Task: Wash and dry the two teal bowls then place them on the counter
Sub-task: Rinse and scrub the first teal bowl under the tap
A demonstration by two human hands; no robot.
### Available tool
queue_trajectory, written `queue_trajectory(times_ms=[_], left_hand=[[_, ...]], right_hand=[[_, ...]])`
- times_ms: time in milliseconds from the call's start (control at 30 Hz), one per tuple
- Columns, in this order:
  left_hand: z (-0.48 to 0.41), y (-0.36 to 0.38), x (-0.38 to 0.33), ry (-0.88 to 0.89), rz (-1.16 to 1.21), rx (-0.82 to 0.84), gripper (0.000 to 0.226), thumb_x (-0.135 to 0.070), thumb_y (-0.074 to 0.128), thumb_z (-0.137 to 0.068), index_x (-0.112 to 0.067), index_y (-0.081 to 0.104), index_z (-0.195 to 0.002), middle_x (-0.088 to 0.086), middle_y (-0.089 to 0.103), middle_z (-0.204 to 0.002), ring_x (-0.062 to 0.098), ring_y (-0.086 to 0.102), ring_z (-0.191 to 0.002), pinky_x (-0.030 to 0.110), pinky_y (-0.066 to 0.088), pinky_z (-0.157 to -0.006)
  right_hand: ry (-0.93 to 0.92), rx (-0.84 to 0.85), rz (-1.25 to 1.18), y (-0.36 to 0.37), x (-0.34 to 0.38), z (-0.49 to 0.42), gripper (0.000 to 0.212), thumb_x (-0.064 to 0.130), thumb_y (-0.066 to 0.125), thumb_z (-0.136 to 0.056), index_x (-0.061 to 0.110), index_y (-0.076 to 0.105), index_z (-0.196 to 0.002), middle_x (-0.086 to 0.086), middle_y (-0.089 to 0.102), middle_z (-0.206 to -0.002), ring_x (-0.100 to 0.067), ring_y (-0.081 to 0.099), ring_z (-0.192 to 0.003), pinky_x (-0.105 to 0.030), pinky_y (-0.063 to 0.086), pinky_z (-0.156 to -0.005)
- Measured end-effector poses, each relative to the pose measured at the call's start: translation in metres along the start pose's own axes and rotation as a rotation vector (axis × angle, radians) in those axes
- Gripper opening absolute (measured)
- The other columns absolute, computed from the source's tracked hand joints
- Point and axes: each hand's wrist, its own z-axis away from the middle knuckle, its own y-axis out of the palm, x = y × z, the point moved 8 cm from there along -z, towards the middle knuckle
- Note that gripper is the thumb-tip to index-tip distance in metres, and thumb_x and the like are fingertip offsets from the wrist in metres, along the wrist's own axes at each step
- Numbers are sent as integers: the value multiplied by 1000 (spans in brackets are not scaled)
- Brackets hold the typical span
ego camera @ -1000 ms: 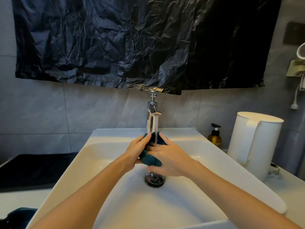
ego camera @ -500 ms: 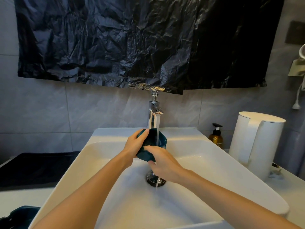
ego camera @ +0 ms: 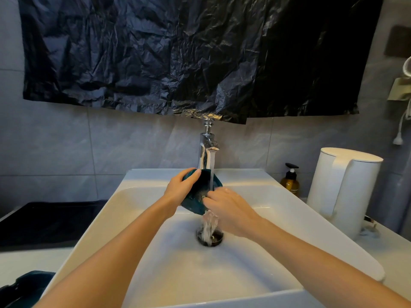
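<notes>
Stage: the first wash, by my reading; the teal bowl (ego camera: 198, 196) is under running water and no drying has begun.
Done: nothing is finished as far as the view shows; no washed bowl stands on the counter (ego camera: 378, 247).
Left: finishing this bowl, drying it, washing and drying the second, and setting both down.
Second bowl: a dark teal thing (ego camera: 29, 283) at the lower-left edge may be it, but it is too cropped to tell.
Left hand (ego camera: 180, 190): grips the bowl's far-left rim, fingers curled over the edge.
Right hand (ego camera: 229, 207): fingers reach into the hollow; I cannot tell whether they rub or pinch.
Bowl position: tilted between both hands above the drain (ego camera: 210, 237), under the faucet (ego camera: 206, 150).
Water: it strikes the inside and spills off the lower rim into the sink (ego camera: 100, 218).
</notes>
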Motion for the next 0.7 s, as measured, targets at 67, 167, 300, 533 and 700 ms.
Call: queue_trajectory(times_ms=[67, 167, 300, 533, 700], left_hand=[[2, 2, -1, -24, 27, 22, 41, -47, 51, -93, -27, 53, -129, 3, 57, -120, 19, 56, -103, 32, 54, -79], [3, 4, 3, -42, 92, 56, 45, -45, 59, -89, -30, 51, -131, 2, 56, -123, 19, 55, -106, 30, 53, -80], [4, 12, 10, -42, 249, 32, 42, -31, 64, -89, -31, 51, -128, 2, 57, -124, 20, 57, -106, 38, 56, -82], [-5, -10, 0, 51, 196, -158, 21, -24, 52, -96, -31, 59, -115, 3, 57, -121, 21, 53, -108, 41, 51, -93], [-3, -10, 5, 68, 91, -162, 29, -21, 49, -97, -26, 60, -123, 4, 56, -126, 22, 52, -113, 40, 47, -100]], right_hand=[[-51, -16, 130, -4, -6, 2, 23, 27, 82, -70, 16, 65, -80, 0, 65, -76, -22, 64, -71, -30, 53, -66], [-123, 85, 201, 4, 6, -3, 18, 27, 68, -87, 10, 63, -94, -7, 67, -86, -26, 66, -75, -34, 52, -64], [52, -10, -9, -7, 4, -12, 24, 28, 52, -96, 11, 54, -113, -7, 64, -108, -28, 63, -96, -36, 48, -75], [-121, -80, 170, -12, 1, -9, 19, 30, 75, -78, 14, 68, -85, 0, 70, -89, -19, 66, -85, -33, 53, -86], [28, 79, -117, 8, 13, -9, 32, 7, 57, -91, 18, 50, -120, -5, 66, -106, -27, 65, -87, -33, 55, -70]])
